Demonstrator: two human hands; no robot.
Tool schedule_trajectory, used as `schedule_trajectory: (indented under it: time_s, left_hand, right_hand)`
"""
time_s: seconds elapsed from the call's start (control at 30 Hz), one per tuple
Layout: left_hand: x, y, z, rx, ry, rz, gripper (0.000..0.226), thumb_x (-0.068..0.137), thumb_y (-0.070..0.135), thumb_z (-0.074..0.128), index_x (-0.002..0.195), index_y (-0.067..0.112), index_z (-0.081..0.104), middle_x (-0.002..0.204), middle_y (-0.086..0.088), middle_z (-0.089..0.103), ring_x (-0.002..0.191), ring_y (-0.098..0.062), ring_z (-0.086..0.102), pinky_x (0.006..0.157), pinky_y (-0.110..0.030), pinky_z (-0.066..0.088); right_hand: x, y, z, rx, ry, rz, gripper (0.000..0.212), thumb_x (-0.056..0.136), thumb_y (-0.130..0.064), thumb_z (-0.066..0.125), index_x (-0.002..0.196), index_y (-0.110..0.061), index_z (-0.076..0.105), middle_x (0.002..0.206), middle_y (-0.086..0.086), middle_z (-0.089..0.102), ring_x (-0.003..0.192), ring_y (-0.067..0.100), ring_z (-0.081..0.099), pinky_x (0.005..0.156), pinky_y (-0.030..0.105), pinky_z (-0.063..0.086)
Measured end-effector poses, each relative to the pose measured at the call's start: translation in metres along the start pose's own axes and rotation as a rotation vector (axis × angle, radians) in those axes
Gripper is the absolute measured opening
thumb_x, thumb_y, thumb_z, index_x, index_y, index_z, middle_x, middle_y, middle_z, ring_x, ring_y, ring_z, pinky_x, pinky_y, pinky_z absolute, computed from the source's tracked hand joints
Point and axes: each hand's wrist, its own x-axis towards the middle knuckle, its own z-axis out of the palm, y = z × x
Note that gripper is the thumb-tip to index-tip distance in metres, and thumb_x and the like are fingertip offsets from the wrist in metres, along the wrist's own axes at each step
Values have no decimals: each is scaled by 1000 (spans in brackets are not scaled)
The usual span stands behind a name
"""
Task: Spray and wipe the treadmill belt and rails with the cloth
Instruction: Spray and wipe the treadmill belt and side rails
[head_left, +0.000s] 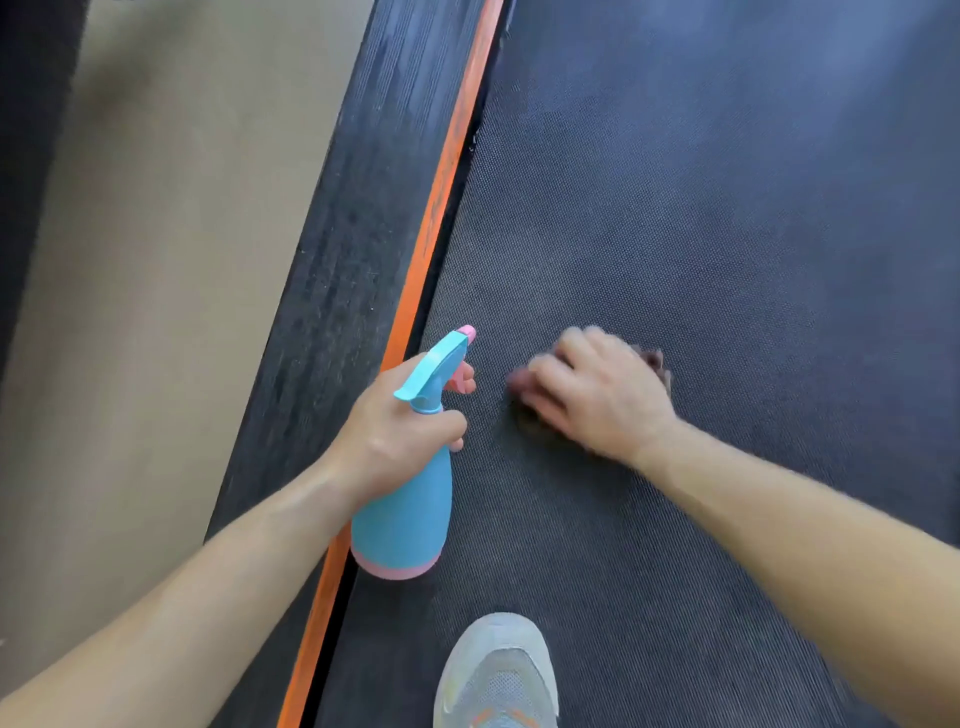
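Observation:
My left hand (400, 421) grips the neck of a light-blue spray bottle (405, 514) with a pink base and pink nozzle tip, one finger at the trigger, the nozzle pointing up the belt. My right hand (592, 395) presses a dark brownish cloth (655, 364) onto the dark textured treadmill belt (675, 208); the cloth is mostly hidden under the hand and blurred. The black ribbed left rail (353, 234) with its orange stripe (441, 208) runs along the belt's left side, just behind the bottle.
A grey sneaker (498, 675) stands on the belt at the bottom centre. Tan floor (156, 260) lies left of the rail, with a dark strip at the far left edge.

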Motion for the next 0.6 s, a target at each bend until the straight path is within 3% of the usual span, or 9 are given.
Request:
schedule_trajectory:
  time_s: [0.1,0.23,0.3,0.4,0.47,0.53,0.6]
  left_hand:
    - [-8,-9,-6,-12,12,-12,61,61,20,63,117,45,68,109,18,71,90,-3,64,82,-21,49]
    - [-16,-17,-20,-23,40,-13,69,61,20,62,121,54,64,112,16,71,103,-16,68,95,-33,53]
    - [-18,-18,-26,-34,51,-25,73,61,20,61,125,54,63,112,17,71,99,-22,69,93,-31,51]
    - [-14,-14,-27,-47,65,-33,73,61,20,61,124,56,64,111,19,71,97,-24,70,92,-34,52]
    - [-12,-12,-26,-65,70,-19,77,61,19,63,129,56,62,112,17,72,102,-19,68,94,-35,52]
    - [-11,-10,-25,-64,64,-21,78,62,18,62,130,55,62,112,16,71,99,-19,66,88,-29,52]
    - [-11,-13,-25,-58,66,-37,74,62,19,62,126,57,63,113,17,71,96,-25,67,90,-34,53]
  right_hand:
    - [79,35,8,-73,124,216,37,97,-46,55,96,-9,61,94,20,56,82,37,55,67,49,52]
    - [108,35,4,-112,138,396,38,97,-48,54,99,-10,59,97,21,55,86,38,55,68,47,50]
    - [76,4,6,-67,123,343,37,100,-46,53,96,-10,60,94,21,54,83,37,53,69,48,47]
    - [13,-44,8,41,-7,46,36,103,-44,51,94,-11,64,88,16,53,75,32,49,67,49,45]
    - [10,-39,9,50,-73,-113,36,102,-46,53,95,-12,64,87,14,52,74,31,48,64,47,46]
    - [32,-22,12,37,-67,-171,37,102,-48,53,95,-13,63,88,14,51,75,31,49,63,45,45]
    - [58,-7,17,22,-4,-111,37,101,-47,53,95,-13,63,89,15,50,76,32,50,64,46,46]
